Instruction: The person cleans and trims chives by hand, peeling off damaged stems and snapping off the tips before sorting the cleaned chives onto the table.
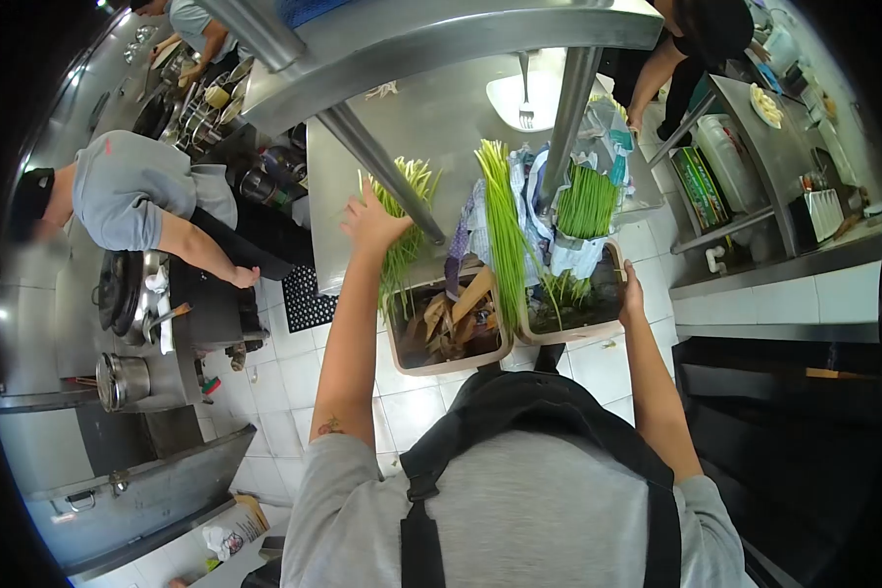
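My left hand (370, 223) has its fingers spread at the steel table's left side, beside a loose bunch of thin green stalks like chives (414, 191) and touching its edge. My right hand (632, 296) grips the outer rim of the right bin (570, 334), which has dark contents and some green cuttings. A long bunch of green stalks (505, 225) hangs over the table's front edge between the bins. To its right, a trimmed bundle of green stalks (586, 201) rests on cloth and plastic. The left bin (431, 368) holds brown scraps, perhaps cardboard or peelings.
A steel shelf (461, 47) on posts rises above the table (441, 122). A white dish (534, 98) with a fork stands at the back. One co-worker (157, 191) bends at the left counter; another co-worker's arm (657, 78) reaches down at the right.
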Demonstrator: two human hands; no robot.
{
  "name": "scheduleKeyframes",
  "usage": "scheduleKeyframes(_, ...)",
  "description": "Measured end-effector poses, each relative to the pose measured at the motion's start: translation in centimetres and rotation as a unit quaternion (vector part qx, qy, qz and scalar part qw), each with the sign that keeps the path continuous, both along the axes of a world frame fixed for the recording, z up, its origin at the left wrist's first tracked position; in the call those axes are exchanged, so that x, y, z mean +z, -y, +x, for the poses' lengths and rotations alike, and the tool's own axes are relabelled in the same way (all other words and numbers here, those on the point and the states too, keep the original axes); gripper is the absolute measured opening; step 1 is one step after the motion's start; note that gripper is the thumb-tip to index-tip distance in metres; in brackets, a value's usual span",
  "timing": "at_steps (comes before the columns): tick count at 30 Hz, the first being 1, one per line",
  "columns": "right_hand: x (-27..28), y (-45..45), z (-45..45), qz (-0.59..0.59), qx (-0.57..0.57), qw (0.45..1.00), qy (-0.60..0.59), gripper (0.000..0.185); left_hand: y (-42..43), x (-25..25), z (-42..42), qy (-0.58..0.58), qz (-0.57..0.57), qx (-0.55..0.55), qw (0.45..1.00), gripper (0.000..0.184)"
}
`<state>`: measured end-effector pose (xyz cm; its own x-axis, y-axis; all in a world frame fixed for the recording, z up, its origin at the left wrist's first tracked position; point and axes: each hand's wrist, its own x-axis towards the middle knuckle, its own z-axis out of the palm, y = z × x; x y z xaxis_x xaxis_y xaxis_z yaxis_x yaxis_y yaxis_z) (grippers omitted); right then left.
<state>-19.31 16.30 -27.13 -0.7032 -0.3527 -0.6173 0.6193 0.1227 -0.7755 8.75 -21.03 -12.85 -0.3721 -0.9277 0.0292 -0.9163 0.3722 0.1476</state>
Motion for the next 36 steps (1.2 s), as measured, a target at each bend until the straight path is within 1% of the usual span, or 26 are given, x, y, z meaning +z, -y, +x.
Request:
scheduleKeyframes(2,-2.1,-1.8,-0.2,-0.014,0.021,0.999,-0.02,0.064,-0.7,0.7,-0.1,0.018,0.0,0.014,1.0,0.1)
scheduleKeyframes(3,-2.8,-3.2,-0.2,0.036,0.031,0.998,-0.045,0.06,-1.0,1.6,-0.1,0.027,-0.003,0.02,0.999,0.098)
scheduleKeyframes(4,-3.2,-4.7,-0.1,0.085,0.038,0.993,-0.071,0.056,-1.5,2.8,0.8,-0.026,-0.056,0.0,0.998,0.086)
scheduleKeyframes(5,-3.0,-6.1,-0.1,0.119,0.024,0.992,-0.04,0.051,-2.9,4.2,1.9,-0.079,-0.107,-0.022,0.991,0.074)
scheduleKeyframes(6,-2.9,-7.4,-0.2,0.154,0.011,0.988,-0.008,0.049,-5.1,6.4,2.6,-0.14,-0.056,-0.004,0.989,0.057)
scheduleKeyframes(7,-3.5,-8.8,-0.4,0.149,-0.015,0.989,-0.001,0.048,-7.2,8.4,3.2,-0.198,-0.003,0.014,0.98,0.043)
scheduleKeyframes(8,-4.4,-10.2,-0.5,0.144,-0.039,0.989,0.007,0.047,-9.1,9.2,3.0,-0.245,0.098,0.022,0.964,0.036)
scheduleKeyframes(9,-5.0,-11.0,-0.6,0.14,-0.062,0.988,0.015,0.045,-11.2,9.3,2.2,-0.289,0.198,0.032,0.936,0.031)
scheduleKeyframes(10,-5.0,-11.3,-0.8,0.128,-0.07,0.989,0.012,0.045,-13.2,7.7,0.6,-0.374,0.248,-0.018,0.894,0.034)
scheduleKeyframes(11,-5.0,-11.3,-1.1,0.116,-0.079,0.99,0.009,0.046,-14.4,6.1,-1.2,-0.332,0.311,-0.053,0.889,0.034)
scheduleKeyframes(12,-4.8,-11.1,-1.4,0.102,-0.087,0.991,0.006,0.046,-15.7,5.8,-3.2,-0.316,0.295,-0.108,0.895,0.035)
scheduleKeyframes(13,-4.3,-10.6,-1.5,0.071,-0.079,0.994,-0.003,0.045,-15.7,3.0,-4.9,-0.319,0.211,-0.156,0.911,0.038)
scheduleKeyframes(15,-2.4,-8.5,-1.6,0.036,-0.045,0.998,-0.029,0.042,-14.4,-1.0,-8.2,-0.358,0.065,-0.132,0.922,0.039)
scheduleKeyframes(16,-1.1,-7.2,-1.5,0.019,-0.03,0.999,-0.042,0.041,-13.5,-2.0,-9.6,-0.375,-0.009,-0.119,0.919,0.04)
scheduleKeyframes(18,0.4,-4.8,-1.3,-0.016,-0.001,0.998,-0.067,0.029,-11.2,-2.6,-11.3,-0.36,0.007,-0.088,0.929,0.039)
scheduleKeyframes(19,1.5,-3.5,-0.9,-0.028,0.017,0.997,-0.072,0.026,-10.3,-2.7,-11.7,-0.352,0.015,-0.072,0.933,0.039)
scheduleKeyframes(20,2.8,-2.3,-0.4,-0.04,0.034,0.996,-0.076,0.023,-9.8,-2.5,-11.8,-0.327,0.05,-0.071,0.941,0.038)
scheduleKeyframes(22,3.7,-1.0,0.4,-0.051,0.054,0.993,-0.093,0.022,-9.0,-2.0,-11.9,-0.276,0.118,-0.072,0.951,0.038)
scheduleKeyframes(23,4.2,-0.6,0.7,-0.058,0.063,0.991,-0.103,0.021,-8.7,-1.8,-12.0,-0.278,0.119,-0.071,0.95,0.037)
scheduleKeyframes(26,5.8,-0.4,1.6,-0.072,0.065,0.988,-0.121,0.02,-8.7,-1.3,-11.7,-0.363,0.124,-0.043,0.923,0.035)
scheduleKeyframes(29,7.4,-0.5,1.9,-0.084,0.046,0.987,-0.128,0.02,-9.4,1.0,-10.8,-0.417,0.118,-0.032,0.901,0.029)
scheduleKeyframes(30,8.2,-0.4,1.9,-0.091,0.042,0.986,-0.132,0.02,-9.6,1.7,-10.4,-0.47,0.176,-0.036,0.864,0.027)
scheduleKeyframes(32,10.1,0.1,2.2,-0.103,0.033,0.984,-0.14,0.02,-10.0,3.3,-9.5,-0.565,0.292,-0.042,0.771,0.024)
scheduleKeyframes(33,11.8,0.8,2.7,-0.104,0.038,0.984,-0.142,0.022,-10.4,4.5,-9.0,-0.593,0.343,-0.049,0.726,0.025)
scheduleKeyframes(36,16.6,2.9,4.2,-0.128,0.144,0.97,-0.15,0.027,-11.8,8.9,-7.6,-0.615,0.414,-0.05,0.67,0.025)
